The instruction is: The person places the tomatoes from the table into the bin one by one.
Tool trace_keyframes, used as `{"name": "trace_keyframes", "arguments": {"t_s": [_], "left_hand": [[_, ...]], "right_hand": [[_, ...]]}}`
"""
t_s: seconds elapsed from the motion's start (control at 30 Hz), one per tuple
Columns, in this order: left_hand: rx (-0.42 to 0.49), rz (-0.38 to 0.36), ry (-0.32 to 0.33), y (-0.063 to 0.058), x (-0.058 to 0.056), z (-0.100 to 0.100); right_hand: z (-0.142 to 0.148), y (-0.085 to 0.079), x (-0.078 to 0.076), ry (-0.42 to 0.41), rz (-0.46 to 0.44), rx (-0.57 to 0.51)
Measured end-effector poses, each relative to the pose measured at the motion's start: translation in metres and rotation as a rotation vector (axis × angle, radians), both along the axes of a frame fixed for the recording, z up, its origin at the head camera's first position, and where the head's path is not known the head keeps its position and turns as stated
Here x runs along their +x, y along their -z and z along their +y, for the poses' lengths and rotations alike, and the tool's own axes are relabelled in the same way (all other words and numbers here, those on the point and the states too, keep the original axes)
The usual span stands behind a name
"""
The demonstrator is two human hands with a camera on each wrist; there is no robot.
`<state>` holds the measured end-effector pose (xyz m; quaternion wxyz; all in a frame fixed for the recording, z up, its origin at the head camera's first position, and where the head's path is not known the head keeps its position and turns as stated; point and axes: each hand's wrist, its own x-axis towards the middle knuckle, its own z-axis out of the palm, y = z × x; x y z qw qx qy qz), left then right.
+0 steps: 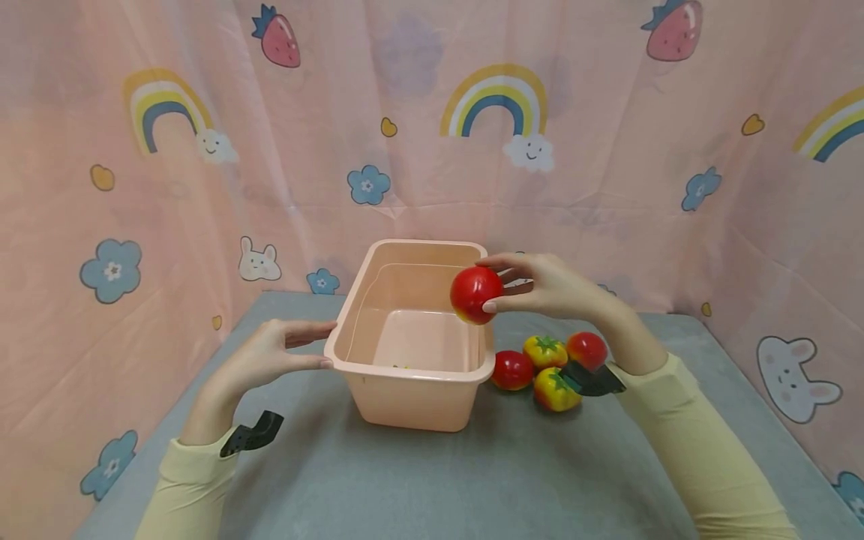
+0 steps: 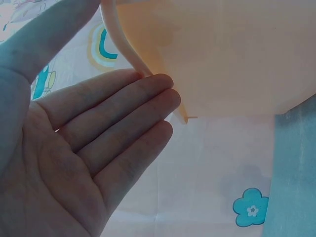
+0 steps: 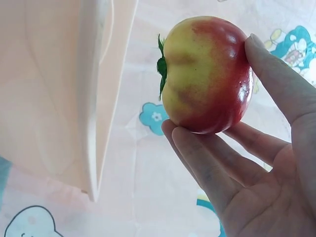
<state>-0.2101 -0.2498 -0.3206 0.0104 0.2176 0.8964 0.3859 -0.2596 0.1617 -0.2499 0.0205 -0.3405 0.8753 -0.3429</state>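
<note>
My right hand [image 1: 543, 285] pinches a glossy red tomato [image 1: 475, 294] between thumb and fingers, over the right rim of the pink plastic basin [image 1: 415, 394]. Its yellow side and green stem leaves show in the right wrist view, where the tomato [image 3: 207, 74] has its stem end turned toward the basin wall. My left hand [image 1: 266, 356] touches the basin's left rim at the near corner, its fingers [image 2: 128, 108] nearly straight and the palm bare. Inside the basin, a small green and yellow bit shows just above the near rim; the rest is hidden behind it.
Right of the basin several red and yellow tomatoes [image 1: 555, 390] lie close together on the grey tabletop [image 1: 317, 480], partly behind the dark strap piece [image 1: 594, 379] at my right cuff. A pink printed curtain [image 1: 418, 195] hangs behind and along both sides.
</note>
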Motion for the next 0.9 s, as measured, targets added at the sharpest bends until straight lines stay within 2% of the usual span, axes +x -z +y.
{"name": "trace_keyframes", "arguments": {"t_s": [0.5, 0.9], "left_hand": [[0.0, -0.005, 0.001, 0.0, -0.001, 0.0], [-0.007, -0.006, 0.0, 0.0, -0.001, 0.0]], "right_hand": [[-0.017, -0.008, -0.005, -0.031, 0.006, 0.018], [-0.026, -0.008, -0.012, -0.047, 0.015, 0.026]]}}
